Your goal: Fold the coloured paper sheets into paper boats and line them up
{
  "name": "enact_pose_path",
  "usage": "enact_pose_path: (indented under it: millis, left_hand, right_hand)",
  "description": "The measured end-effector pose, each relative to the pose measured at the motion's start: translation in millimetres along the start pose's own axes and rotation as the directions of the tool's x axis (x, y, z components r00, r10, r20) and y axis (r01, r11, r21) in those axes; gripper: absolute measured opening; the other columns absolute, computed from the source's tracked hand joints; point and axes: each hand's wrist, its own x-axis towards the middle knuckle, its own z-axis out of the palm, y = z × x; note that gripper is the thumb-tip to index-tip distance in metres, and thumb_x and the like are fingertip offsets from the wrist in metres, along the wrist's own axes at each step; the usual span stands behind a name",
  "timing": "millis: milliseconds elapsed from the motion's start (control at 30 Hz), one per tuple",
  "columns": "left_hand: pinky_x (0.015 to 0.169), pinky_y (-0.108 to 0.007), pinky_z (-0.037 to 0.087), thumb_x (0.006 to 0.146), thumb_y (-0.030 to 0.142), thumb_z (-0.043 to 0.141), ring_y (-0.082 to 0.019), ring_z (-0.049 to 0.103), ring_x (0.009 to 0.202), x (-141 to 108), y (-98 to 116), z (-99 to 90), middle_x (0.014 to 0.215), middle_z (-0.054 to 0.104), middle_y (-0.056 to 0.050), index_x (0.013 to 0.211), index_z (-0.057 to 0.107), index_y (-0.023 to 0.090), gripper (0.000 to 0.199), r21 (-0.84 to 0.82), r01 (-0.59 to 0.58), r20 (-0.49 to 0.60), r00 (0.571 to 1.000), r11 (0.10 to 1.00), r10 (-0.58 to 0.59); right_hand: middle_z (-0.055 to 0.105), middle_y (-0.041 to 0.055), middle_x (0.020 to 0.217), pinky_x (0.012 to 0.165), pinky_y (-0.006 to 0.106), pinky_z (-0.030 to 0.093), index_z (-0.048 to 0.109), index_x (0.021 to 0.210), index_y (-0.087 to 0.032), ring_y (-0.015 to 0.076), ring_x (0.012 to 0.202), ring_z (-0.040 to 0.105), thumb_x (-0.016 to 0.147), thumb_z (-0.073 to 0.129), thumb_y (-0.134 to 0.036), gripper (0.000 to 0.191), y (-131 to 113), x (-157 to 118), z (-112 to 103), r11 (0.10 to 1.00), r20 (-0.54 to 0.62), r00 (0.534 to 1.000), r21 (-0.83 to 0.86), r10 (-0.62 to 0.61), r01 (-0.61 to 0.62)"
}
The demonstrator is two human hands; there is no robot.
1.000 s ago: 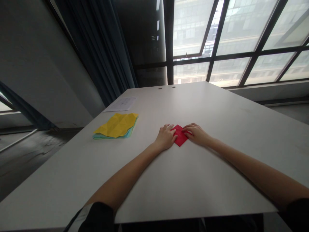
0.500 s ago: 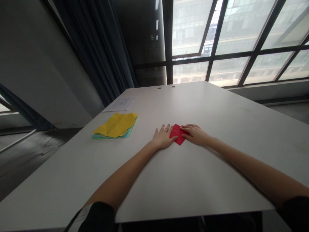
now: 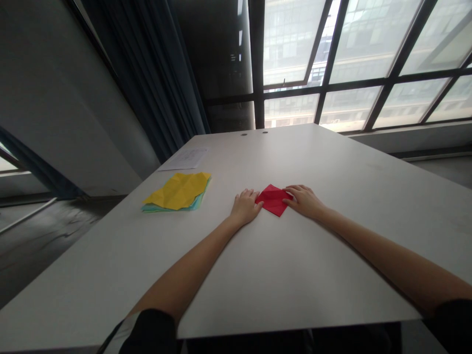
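A red sheet of folded origami paper lies on the white table, a point toward me and crease lines across it. At its left corner is my left hand, fingers bent, with the thumb on top of the paper and the corner gripped. My right hand pinches the opposite corner between thumb and fingers. The palms and the undersides of the fingertips are hidden.
Left of my hands, a creased yellow sheet rests on a stack of green and blue paper. Behind it lies a white printed sheet. The white table ends close to my body. Windows and a blue curtain stand beyond.
My hands have moved apart to the two side corners, so more of the red paper shows and it looks wider. My left fingers, spread flat before, are now bent.
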Motion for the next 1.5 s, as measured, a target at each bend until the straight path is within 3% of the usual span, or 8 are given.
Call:
enact_pose_path:
  millis: [233,400,667,833,1000,1167,1500]
  left_hand:
    - [0.101,-0.042,0.025,0.081,0.036,0.05,-0.024,0.036,0.122,-1.9,3.1,-5.1,0.126,0.048,-0.01,0.112,0.053,0.02,0.035,0.029,-0.082,-0.136,0.987,0.996,0.085]
    - [0.1,-0.041,0.026,0.079,0.027,0.053,-0.024,0.038,0.118,-4.5,8.7,-11.3,0.123,0.05,-0.011,0.111,0.054,0.019,0.033,0.039,-0.167,-0.204,0.964,0.985,0.172]
    - [0.091,-0.038,0.033,0.078,0.013,0.045,-0.022,0.046,0.104,-3.4,6.8,-10.7,0.097,0.062,-0.007,0.086,0.066,0.02,0.024,0.041,-0.29,-0.14,0.946,0.956,0.293]
    - [0.085,-0.038,0.034,0.08,0.018,0.045,-0.022,0.051,0.092,-4.8,10.8,-11.0,0.089,0.064,-0.008,0.085,0.067,0.018,0.023,0.065,-0.271,-0.128,0.952,0.96,0.277]
    - [0.082,-0.039,0.033,0.082,0.041,0.046,-0.022,0.054,0.088,-7.5,18.3,-11.8,0.089,0.063,-0.01,0.082,0.066,0.017,0.031,0.132,-0.216,-0.133,0.963,0.968,0.233]
    - [0.081,-0.038,0.033,0.077,0.052,0.049,-0.023,0.054,0.088,-8.7,20.6,-10.8,0.09,0.062,-0.009,0.087,0.065,0.017,0.04,0.175,-0.175,-0.143,0.969,0.969,0.201]
    - [0.078,-0.038,0.032,0.083,0.04,0.044,-0.023,0.053,0.086,-4.4,14.4,-8.6,0.085,0.062,-0.009,0.08,0.064,0.017,0.031,0.224,-0.008,-0.182,0.982,0.975,0.05]
  right_hand:
    - [0.062,0.0079,0.104,0.086,0.041,0.038,0.059,0.1,-0.022,0.0254,0.098,0.052,0.075,0.058,-0.036,0.029,-7.0,0.7,-6.4,0.996,-0.121,0.992,0.08,-0.02,0.03]
    - [0.062,0.007,0.096,0.081,0.036,0.04,0.059,0.091,-0.02,0.023,0.091,0.053,0.074,0.056,-0.027,0.018,-6.1,1.2,-4.4,0.984,-0.101,0.992,0.153,-0.077,0.092]
    - [0.065,0.0043,0.089,0.08,0.034,0.04,0.064,0.083,-0.021,0.0199,0.086,0.054,0.068,0.042,-0.006,0.031,-5.6,-0.5,-2.4,0.961,-0.017,0.976,0.171,-0.218,0.218]
    - [0.067,0.0042,0.086,0.08,0.033,0.039,0.066,0.082,-0.021,0.0193,0.085,0.055,0.073,0.041,-0.008,0.029,-9.0,-0.9,-5.0,0.967,0.006,0.981,0.165,-0.196,0.192]
    - [0.066,0.0061,0.088,0.08,0.034,0.039,0.065,0.088,-0.019,0.0203,0.085,0.056,0.08,0.049,-0.027,0.02,-18.0,-3.5,-9.5,0.973,-0.001,0.981,0.13,-0.195,0.193]
    - [0.064,0.0076,0.103,0.084,0.037,0.037,0.062,0.104,-0.021,0.0227,0.094,0.054,0.079,0.053,-0.043,0.034,-20.2,-5.9,-9.9,0.974,0.024,0.978,0.099,-0.208,0.205]
    - [0.06,0.0089,0.108,0.086,0.039,0.036,0.059,0.111,-0.022,0.0237,0.097,0.053,0.081,0.048,-0.049,0.042,-20.3,-6.3,-11.8,0.98,0.088,0.976,0.058,-0.197,0.192]
